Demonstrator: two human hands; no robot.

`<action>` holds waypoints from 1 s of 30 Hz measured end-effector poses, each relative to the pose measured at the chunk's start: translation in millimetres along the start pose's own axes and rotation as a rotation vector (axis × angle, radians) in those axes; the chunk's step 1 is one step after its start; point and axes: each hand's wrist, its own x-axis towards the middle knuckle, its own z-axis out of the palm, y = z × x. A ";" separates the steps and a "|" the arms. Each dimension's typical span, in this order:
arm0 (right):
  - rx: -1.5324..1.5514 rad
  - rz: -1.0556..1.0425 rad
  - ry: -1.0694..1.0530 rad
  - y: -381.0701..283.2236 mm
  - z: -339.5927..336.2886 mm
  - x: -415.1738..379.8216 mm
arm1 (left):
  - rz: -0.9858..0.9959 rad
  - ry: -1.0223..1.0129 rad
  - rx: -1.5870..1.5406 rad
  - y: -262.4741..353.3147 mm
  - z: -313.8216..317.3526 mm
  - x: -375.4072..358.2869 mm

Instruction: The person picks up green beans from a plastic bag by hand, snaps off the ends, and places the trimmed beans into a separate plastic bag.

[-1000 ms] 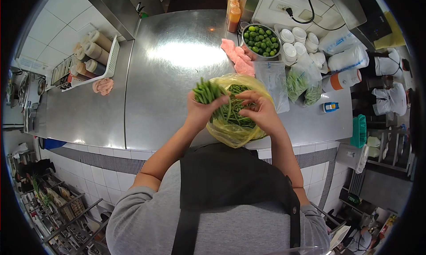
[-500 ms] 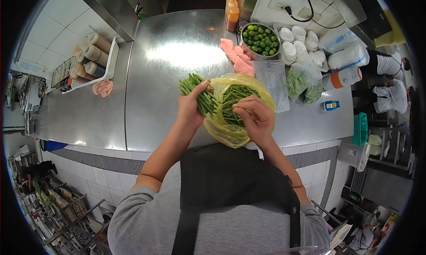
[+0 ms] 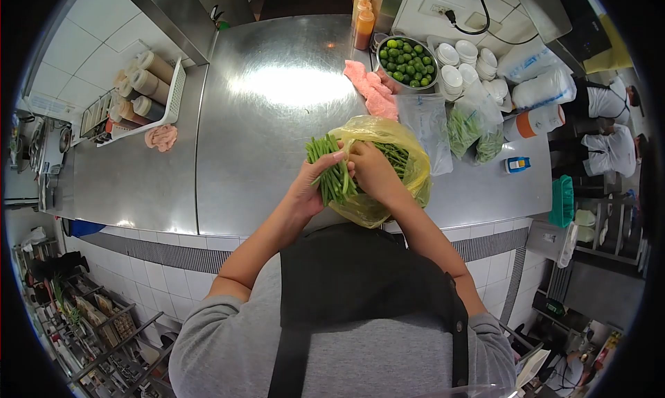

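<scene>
A bunch of cut green beans (image 3: 331, 168) sits in my left hand (image 3: 309, 187), thumb laid across the top of the stalks. Right beside it, my right hand (image 3: 374, 171) reaches over the mouth of a yellow plastic bag (image 3: 418, 169), its curled fingers closed against the right side of the bunch; the fingertips are partly hidden. More green beans (image 3: 393, 157) lie inside the bag, which rests near the front edge of the steel counter (image 3: 256, 145).
Behind the bag lie a pink cloth (image 3: 372, 87) and a bowl of green limes (image 3: 407, 63). To the right are stacked white cups (image 3: 451, 79), clear bags of greens (image 3: 464, 128) and a small blue-and-white object (image 3: 517, 164). Sauce bottles (image 3: 149, 90) fill a white basket at left.
My left hand and its bunch have moved right, towards the bag. My right hand has shifted left from over the bag's beans to the bunch.
</scene>
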 end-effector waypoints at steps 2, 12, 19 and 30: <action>0.024 -0.022 0.040 -11.8 -10.1 4.6 | 0.036 -0.018 0.039 0.8 -0.9 0.7; 0.679 0.320 0.309 -14.4 -50.9 -17.2 | 0.109 -0.006 0.219 -0.2 17.5 2.6; 0.812 0.381 0.237 -26.0 -48.7 -23.5 | 0.296 -0.105 0.552 -7.6 23.9 8.0; 0.591 0.400 -0.028 -21.7 -52.1 -29.7 | 0.217 -0.017 0.491 -1.0 16.3 7.4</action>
